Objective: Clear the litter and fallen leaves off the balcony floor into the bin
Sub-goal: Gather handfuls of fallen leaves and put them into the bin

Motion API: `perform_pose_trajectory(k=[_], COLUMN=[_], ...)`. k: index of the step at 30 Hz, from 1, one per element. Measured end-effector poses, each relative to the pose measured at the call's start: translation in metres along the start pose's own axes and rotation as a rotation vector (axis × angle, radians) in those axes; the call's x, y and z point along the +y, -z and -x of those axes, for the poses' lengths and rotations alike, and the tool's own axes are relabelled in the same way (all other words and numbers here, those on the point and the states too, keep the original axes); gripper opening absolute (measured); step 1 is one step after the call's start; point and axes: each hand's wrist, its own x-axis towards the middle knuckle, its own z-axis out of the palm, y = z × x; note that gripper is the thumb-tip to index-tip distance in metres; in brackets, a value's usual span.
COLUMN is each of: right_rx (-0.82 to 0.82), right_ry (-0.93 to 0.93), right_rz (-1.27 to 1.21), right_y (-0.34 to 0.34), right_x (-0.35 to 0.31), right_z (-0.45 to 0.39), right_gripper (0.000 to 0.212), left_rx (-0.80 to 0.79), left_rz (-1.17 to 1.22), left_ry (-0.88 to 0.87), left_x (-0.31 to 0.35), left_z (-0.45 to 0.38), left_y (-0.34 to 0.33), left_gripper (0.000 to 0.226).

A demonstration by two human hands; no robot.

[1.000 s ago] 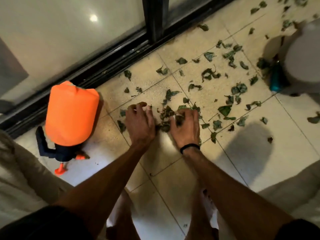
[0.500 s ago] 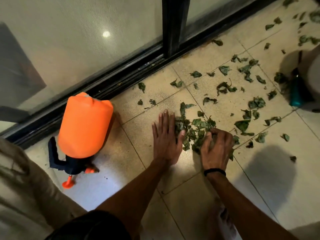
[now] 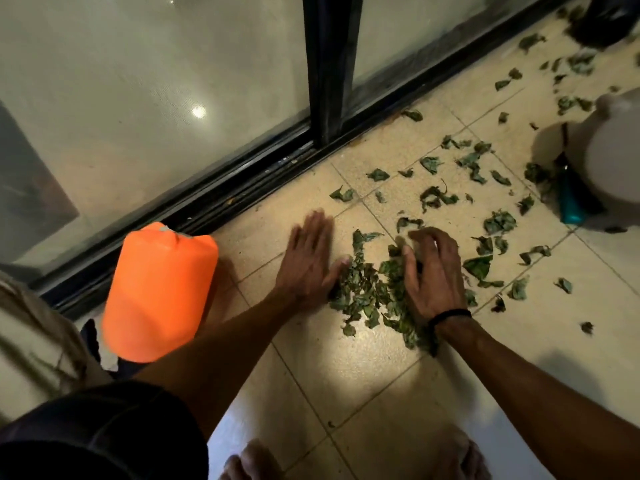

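Note:
A heap of dry green leaves [image 3: 367, 289] lies on the cream floor tiles between my two hands. My left hand [image 3: 308, 261] lies flat on the tile with straight fingers, its thumb edge touching the heap's left side. My right hand [image 3: 433, 271], with a black band on the wrist, rests on the heap's right side with fingers loosely bent over the leaves. More scattered leaves [image 3: 474, 164] spread across the tiles to the right and toward the far corner. No bin is clearly identifiable.
An orange sprayer bottle [image 3: 159, 292] lies on the floor at the left beside the sliding door track [image 3: 242, 181]. A pale round pot [image 3: 609, 157] and a teal object [image 3: 569, 199] stand at the right. My bare feet [image 3: 252, 462] are at the bottom.
The leaves have been swept into a tighter heap. My left hand has flattened out beside it, and my right hand has drawn more leaves in from the right.

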Motion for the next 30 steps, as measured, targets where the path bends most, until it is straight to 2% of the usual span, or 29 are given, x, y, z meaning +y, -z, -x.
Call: perform_pose_trajectory(k=[2,4,5,7,9,10,11,13,15,17,19,20,22,25,27,30], right_rx=[0.035,0.037,0.045,0.072,0.093,0.080,0.046,-0.058,-0.171,-0.287,-0.291,-0.229,-0.116,-0.118,-0.189,-0.293], right_ry=[0.033,0.034,0.017,-0.055,-0.164,-0.239,-0.333,-0.435,-0.316,-0.054,0.141,0.179,0.134,-0.123,-0.162,0.054], right_rz=[0.005,0.013,0.007,-0.006,-0.018,-0.038,-0.046,-0.020,0.022,0.026,-0.031,-0.055,-0.045,-0.012,0.053,0.120], right_y=[0.004,0.010,0.015,0.021,0.026,0.027,0.028,0.027,0.025,0.024,0.029,0.030,0.029,0.025,0.016,0.006], right_x=[0.002,0.011,0.020,0.043,0.073,0.086,0.098,0.113,0.114,0.102,0.092,0.092,0.101,0.134,0.152,0.148], right_z=[-0.010,-0.018,-0.024,-0.033,-0.043,-0.050,-0.055,-0.058,-0.052,-0.044,-0.051,-0.063,-0.102,-0.161,-0.181,-0.197], right_gripper=[0.030,0.030,0.030,0.033,0.041,0.047,0.056,0.076,0.086,0.080,0.066,0.062,0.061,0.083,0.095,0.096], left_rx=[-0.043,-0.016,0.029,0.123,0.162,0.160,0.134,0.033,-0.048,-0.049,0.021,0.055,0.061,-0.092,-0.135,-0.152], left_rz=[0.062,0.098,0.104,0.139,0.157,0.130,0.100,0.060,0.030,0.029,0.106,0.149,0.180,0.035,-0.059,-0.019], left_ry=[-0.201,-0.275,-0.243,-0.060,0.153,0.200,0.194,0.072,-0.113,-0.256,-0.283,-0.254,-0.148,-0.064,-0.143,-0.408], left_x=[0.025,0.042,0.047,0.044,0.031,0.023,0.020,0.027,0.049,0.068,0.077,0.078,0.069,0.054,0.057,0.074], left_z=[-0.004,-0.015,-0.023,-0.041,-0.060,-0.067,-0.073,-0.077,-0.073,-0.075,-0.094,-0.109,-0.143,-0.173,-0.167,-0.143], left_y=[-0.008,-0.011,-0.010,-0.003,0.002,0.004,0.003,-0.001,-0.010,-0.012,-0.008,-0.004,0.005,0.002,-0.007,-0.015], left_gripper=[0.078,0.074,0.073,0.071,0.071,0.073,0.075,0.080,0.080,0.074,0.069,0.067,0.066,0.076,0.080,0.080])
